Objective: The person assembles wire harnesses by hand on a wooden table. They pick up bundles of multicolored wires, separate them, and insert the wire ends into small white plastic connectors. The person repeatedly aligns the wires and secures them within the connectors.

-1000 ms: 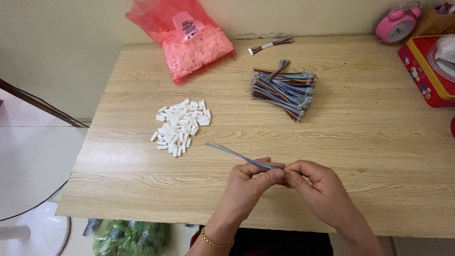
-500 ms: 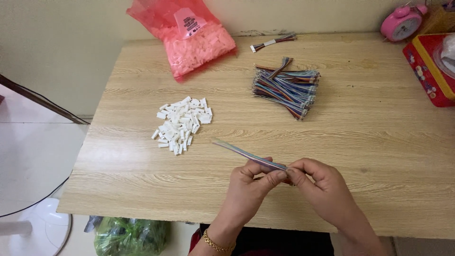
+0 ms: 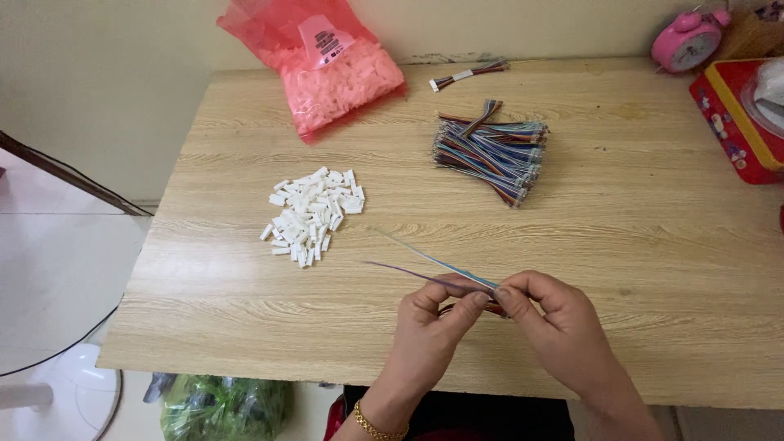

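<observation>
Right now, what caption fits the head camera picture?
Two hands pinch a thin coloured wire strip above a wooden table.

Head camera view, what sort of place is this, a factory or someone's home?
Likely a home used for piecework: a plain wooden table against a wall, a pink alarm clock, plus a pile of white connectors and a bundle of coloured wires.

A light wood-grain laminate table (image 3: 653,245) stands against a plain cream wall (image 3: 106,73). Pale tiled floor (image 3: 57,269) lies to its left, with a white round fan base (image 3: 77,396) below.
</observation>
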